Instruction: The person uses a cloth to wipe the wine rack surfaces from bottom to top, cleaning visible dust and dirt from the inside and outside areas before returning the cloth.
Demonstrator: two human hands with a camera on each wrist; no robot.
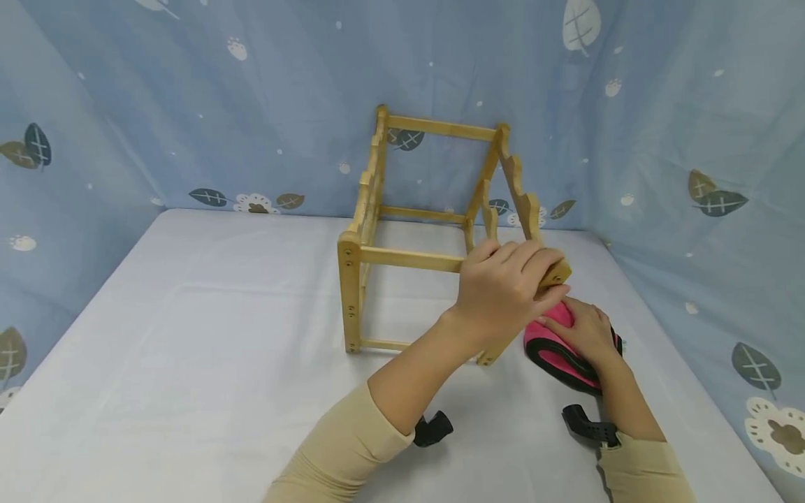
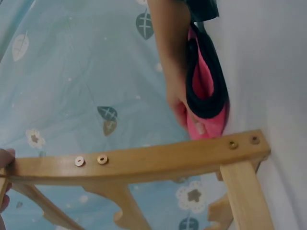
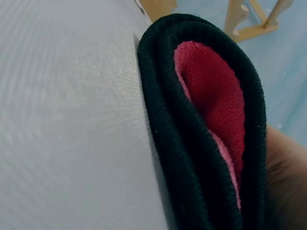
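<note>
A light wooden rack [image 1: 411, 258] with scalloped side rails stands on the white surface. My left hand [image 1: 506, 283] grips its near right upper corner; in the left wrist view only some fingertips [image 2: 5, 160] show at the frame's left edge. Just right of the rack, my right hand [image 1: 585, 328] holds a folded pink cloth item [image 1: 553, 314] with thick black edging, thumb on its near side. The right wrist view shows the cloth's fuzzy pink inside [image 3: 211, 91] between the black edges. What kind of item it is, I cannot tell.
A white cloth [image 1: 220, 349] covers the surface. Blue leaf-patterned curtains [image 1: 283, 105] hang behind it and at both sides. Black wrist mounts [image 1: 588, 426] show at both forearms.
</note>
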